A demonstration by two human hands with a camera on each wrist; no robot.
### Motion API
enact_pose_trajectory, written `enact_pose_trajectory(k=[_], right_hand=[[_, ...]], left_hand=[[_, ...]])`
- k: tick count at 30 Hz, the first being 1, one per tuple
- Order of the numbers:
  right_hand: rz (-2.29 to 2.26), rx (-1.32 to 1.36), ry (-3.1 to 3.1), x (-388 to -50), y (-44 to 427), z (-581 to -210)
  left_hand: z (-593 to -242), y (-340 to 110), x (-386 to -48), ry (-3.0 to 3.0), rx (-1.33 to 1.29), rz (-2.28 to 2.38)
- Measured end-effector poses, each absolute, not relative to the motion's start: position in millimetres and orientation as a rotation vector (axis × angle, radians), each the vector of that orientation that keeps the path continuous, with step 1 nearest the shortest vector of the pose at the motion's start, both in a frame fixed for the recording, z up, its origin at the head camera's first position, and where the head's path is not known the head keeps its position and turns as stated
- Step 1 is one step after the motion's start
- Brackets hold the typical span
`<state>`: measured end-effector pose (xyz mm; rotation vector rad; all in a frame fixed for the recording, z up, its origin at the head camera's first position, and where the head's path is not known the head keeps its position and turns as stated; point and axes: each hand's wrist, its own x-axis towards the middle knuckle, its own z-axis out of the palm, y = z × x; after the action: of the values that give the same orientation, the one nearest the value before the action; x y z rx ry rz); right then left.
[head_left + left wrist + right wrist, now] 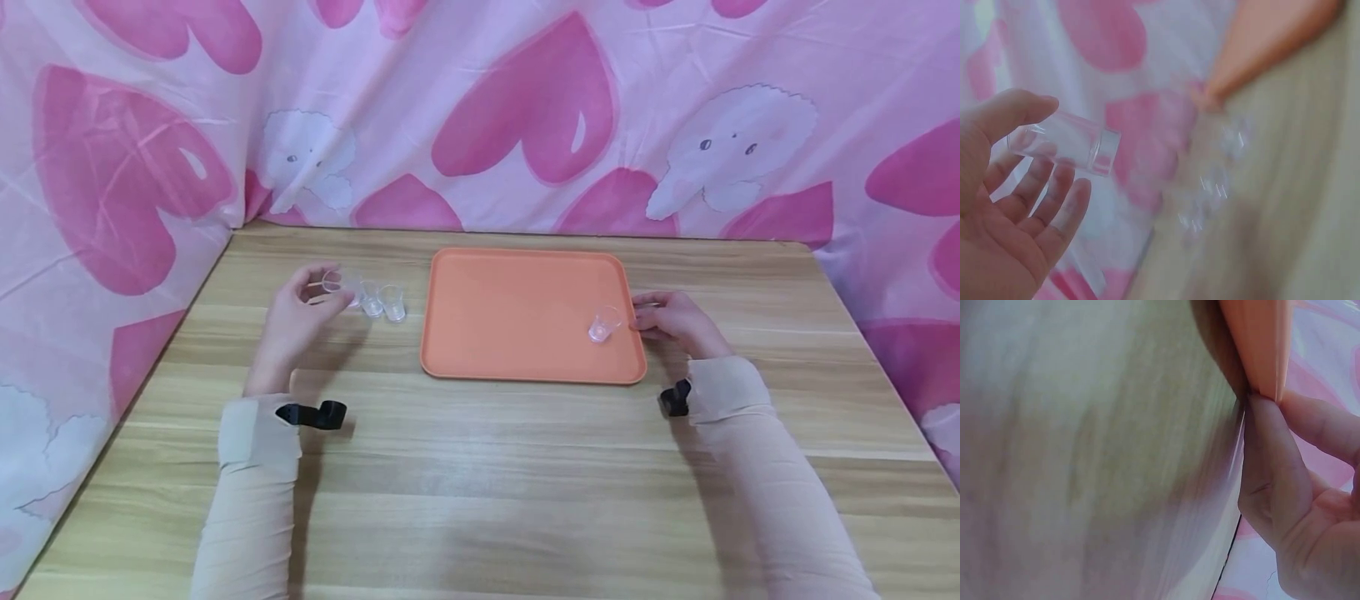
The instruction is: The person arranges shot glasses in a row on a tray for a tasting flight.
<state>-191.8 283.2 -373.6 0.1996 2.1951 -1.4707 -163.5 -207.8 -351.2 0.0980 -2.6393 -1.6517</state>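
My left hand (292,315) holds a small clear shot glass (1063,140) between the thumb and the fingers; in the left wrist view the glass lies tilted on its side. More clear shot glasses (393,304) stand in a row on the table just right of that hand, blurred in the left wrist view. An orange tray (517,317) lies at the middle of the table, with one clear shot glass (602,325) on it near the right side. At the tray's right rim, my right hand (678,323) pinches the edge with thumb and fingertips.
The wooden table (480,483) reaches back to a pink curtain (517,108) with hearts, which also hangs along the left and right sides. A black wrist strap (315,414) sits on the left sleeve, another black mount (675,399) on the right.
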Motion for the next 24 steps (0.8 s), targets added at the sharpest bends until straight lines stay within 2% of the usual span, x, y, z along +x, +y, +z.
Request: enact_pose_trajectory(k=[12,24], right_hand=[[-1.424,0.239,2.218,-192,280,-372],[-1.399,0.244,2.245,-192,281,-373]], left_hand=[[-319,-146,-169,-2.534,-0.083,-1.853],[-328,-70,-176,-2.571,-0.228,-2.005]])
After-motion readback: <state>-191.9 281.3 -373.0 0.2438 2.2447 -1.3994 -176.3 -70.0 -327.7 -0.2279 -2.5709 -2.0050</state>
